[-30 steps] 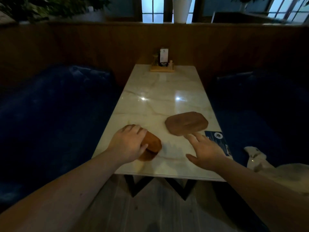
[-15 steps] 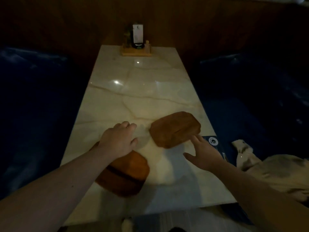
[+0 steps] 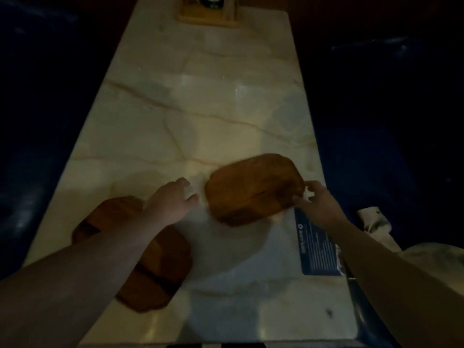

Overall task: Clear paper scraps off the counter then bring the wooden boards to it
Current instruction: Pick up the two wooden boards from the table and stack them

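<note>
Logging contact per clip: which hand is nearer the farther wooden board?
Right. The right hand touches the farther wooden board at its right edge; the left hand hovers just off its left edge, apart.

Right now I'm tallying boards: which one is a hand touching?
The farther wooden board: the right hand has fingers on its right edge. The nearer board lies under the left forearm.

Between my hands, a matt wooden board (image 3: 253,188) on my glossy, veined marble tabletop (image 3: 200,109); glossy card (image 3: 317,249) under my right forearm.
</note>
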A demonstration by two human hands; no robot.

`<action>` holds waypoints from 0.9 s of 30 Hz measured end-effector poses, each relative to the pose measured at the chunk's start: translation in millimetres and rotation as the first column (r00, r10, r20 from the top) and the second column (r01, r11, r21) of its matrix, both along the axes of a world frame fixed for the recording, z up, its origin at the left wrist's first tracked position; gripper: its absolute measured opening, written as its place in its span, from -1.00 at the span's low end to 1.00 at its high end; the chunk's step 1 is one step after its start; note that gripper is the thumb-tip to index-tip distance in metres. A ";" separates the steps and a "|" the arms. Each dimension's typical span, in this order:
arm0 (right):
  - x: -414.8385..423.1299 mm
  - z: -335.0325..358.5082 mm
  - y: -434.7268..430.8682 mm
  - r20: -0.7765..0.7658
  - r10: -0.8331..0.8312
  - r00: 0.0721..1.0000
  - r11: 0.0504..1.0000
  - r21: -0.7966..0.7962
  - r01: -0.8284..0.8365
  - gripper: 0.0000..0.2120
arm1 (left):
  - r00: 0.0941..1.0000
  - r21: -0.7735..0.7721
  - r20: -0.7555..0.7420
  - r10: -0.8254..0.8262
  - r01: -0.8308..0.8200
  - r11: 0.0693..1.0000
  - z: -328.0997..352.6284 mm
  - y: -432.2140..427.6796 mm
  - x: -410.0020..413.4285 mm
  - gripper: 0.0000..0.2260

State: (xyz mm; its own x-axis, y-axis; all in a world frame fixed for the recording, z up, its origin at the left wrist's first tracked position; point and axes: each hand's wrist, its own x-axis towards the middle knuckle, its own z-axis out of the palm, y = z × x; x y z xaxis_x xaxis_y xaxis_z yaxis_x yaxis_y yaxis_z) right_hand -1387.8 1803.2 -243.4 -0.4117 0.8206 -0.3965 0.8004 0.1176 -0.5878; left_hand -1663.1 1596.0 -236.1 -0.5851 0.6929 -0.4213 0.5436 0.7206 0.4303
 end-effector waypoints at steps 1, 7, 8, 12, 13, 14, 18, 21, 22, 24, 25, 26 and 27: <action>-1.5 -3.3 14.4 -0.010 -0.019 1.000 1.000 -0.015 0.019 -0.46 | 0.999 0.004 0.027 0.041 -0.041 0.999 -3.6 8.1 1.3 -0.55; -12.3 -24.6 80.7 0.047 0.037 0.998 0.997 -0.068 -0.034 -0.38 | 0.959 -0.004 0.100 0.264 -0.264 0.964 -29.6 56.2 5.3 -0.57; -14.2 -27.7 88.0 0.047 0.044 0.998 0.994 -0.102 -0.039 -0.37 | 0.951 -0.010 0.111 0.289 -0.289 0.957 -35.3 62.7 7.3 -0.58; -22.5 -40.0 97.8 0.083 0.140 0.987 0.983 -0.130 -0.128 -0.53 | 0.908 0.010 0.172 0.382 -0.389 0.921 -50.8 78.7 18.9 -0.67; -24.6 -42.2 98.3 0.089 0.166 0.982 0.981 -0.112 -0.156 -0.60 | 0.891 0.019 0.191 0.411 -0.422 0.906 -53.6 81.8 20.4 -0.68; -26.0 -44.6 98.5 0.087 0.172 0.981 0.981 -0.103 -0.163 -0.66 | 0.873 0.022 0.207 0.441 -0.455 0.890 -55.0 83.3 21.3 -0.69; -24.3 -43.0 93.0 -0.004 0.061 0.998 0.978 -0.200 -0.060 -0.83 | 0.814 0.057 0.253 0.524 -0.553 0.831 -52.0 79.0 20.9 -0.72; -12.6 -34.3 76.5 -0.072 -0.029 0.997 0.964 -0.265 0.009 -0.82 | 0.793 0.115 0.293 0.535 -0.585 0.803 -38.1 66.7 12.6 -0.78; -11.3 -31.1 67.1 -0.098 -0.052 0.994 0.961 -0.274 0.024 -0.81 | 0.801 0.137 0.295 0.521 -0.575 0.807 -30.6 59.1 6.2 -0.79; -8.2 -23.4 44.5 -0.150 -0.106 0.983 0.951 -0.305 0.056 -0.83 | 0.836 0.177 0.275 0.475 -0.530 0.829 -20.2 44.8 -6.8 -0.80; -9.1 -19.4 31.5 -0.168 -0.121 0.978 0.948 -0.312 0.064 -0.84 | 0.842 0.188 0.271 0.467 -0.522 0.832 -13.5 37.3 -13.2 -0.82; -11.1 -17.0 18.8 -0.176 -0.137 0.975 0.945 -0.319 0.075 -0.85 | 0.839 0.189 0.276 0.470 -0.527 0.829 -7.1 29.6 -20.3 -0.83; -13.8 -15.1 6.8 -0.186 -0.155 0.970 0.939 -0.333 0.087 -0.86 | 0.834 0.192 0.281 0.475 -0.534 0.824 -2.4 22.6 -26.7 -0.84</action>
State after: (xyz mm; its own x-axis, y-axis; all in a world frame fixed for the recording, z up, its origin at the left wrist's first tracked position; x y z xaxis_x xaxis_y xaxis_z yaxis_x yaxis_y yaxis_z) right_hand -1401.6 1810.0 -258.5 -0.4182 0.7126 -0.5634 0.6536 -0.1947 -0.7313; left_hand -1689.8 1618.6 -238.5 -0.7989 0.4230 -0.4277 0.0083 0.7187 0.6953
